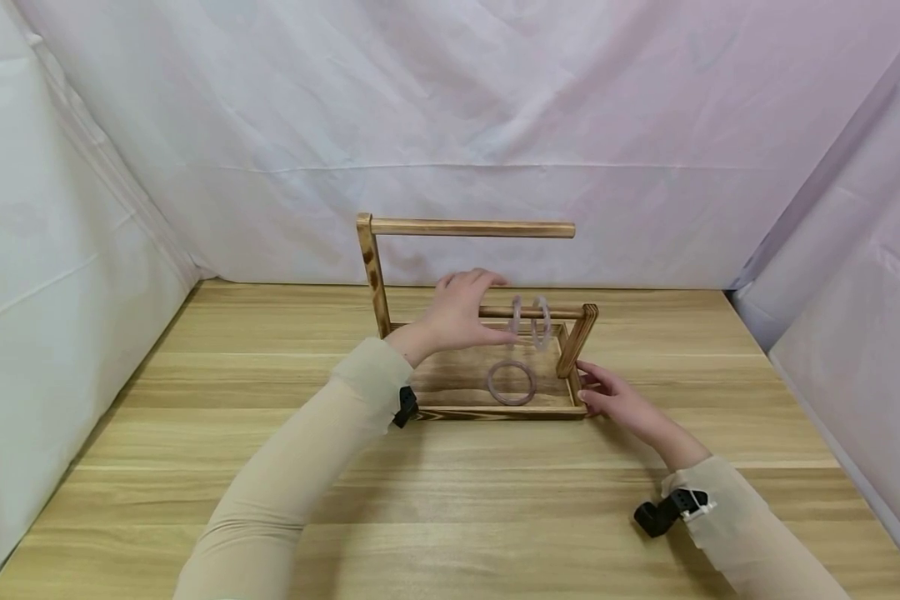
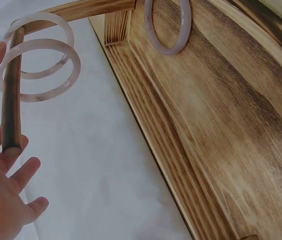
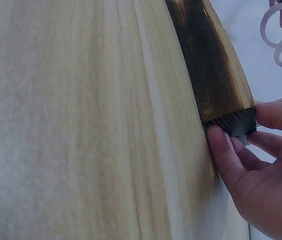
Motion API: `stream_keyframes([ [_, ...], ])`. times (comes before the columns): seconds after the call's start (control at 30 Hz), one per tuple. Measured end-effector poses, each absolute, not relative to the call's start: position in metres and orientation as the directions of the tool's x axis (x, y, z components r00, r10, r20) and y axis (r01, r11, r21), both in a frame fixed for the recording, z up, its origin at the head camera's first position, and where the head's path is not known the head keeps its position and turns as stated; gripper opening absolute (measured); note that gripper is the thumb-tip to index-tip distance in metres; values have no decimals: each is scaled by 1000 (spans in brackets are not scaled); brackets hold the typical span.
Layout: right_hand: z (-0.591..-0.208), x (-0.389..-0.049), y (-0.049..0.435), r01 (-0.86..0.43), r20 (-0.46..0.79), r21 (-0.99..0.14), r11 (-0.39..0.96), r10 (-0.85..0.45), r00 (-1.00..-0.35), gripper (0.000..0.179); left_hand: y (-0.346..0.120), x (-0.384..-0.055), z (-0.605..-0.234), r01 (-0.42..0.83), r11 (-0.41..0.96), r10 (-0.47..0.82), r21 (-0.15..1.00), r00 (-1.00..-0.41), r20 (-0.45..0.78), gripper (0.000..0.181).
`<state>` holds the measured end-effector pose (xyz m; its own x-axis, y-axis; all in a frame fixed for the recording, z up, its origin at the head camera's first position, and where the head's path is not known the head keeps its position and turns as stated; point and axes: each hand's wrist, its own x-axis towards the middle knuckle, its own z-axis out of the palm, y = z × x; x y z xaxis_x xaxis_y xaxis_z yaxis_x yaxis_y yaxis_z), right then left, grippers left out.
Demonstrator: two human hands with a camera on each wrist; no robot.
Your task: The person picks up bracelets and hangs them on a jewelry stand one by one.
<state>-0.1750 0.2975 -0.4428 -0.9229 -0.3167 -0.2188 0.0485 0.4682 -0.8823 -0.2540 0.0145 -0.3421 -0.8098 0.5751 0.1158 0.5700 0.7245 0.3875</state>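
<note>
My left hand reaches over the wooden stand, fingers spread about the free end of its lower rod. Two pale lilac bangles hang on that rod, a nearer bangle and another bangle behind it. The thumb tip of this hand is right at the nearer bangle. A third bangle lies flat in the stand's tray. At the tray's right end, my right hand pinches the front corner between thumb and fingers, with the dark end grain showing between them.
A taller wooden post rises at the tray's left and carries a longer bare upper rod. The stand is on a wood-grain table. White cloth hangs behind and on both sides.
</note>
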Motion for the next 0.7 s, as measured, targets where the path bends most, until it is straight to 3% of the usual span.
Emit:
stream_keyframes([
  [0.7, -442, -175, 297, 55, -223, -887, 459, -320, -921, 63, -13, -253, -364, 522, 746, 531, 413, -841, 103, 93],
])
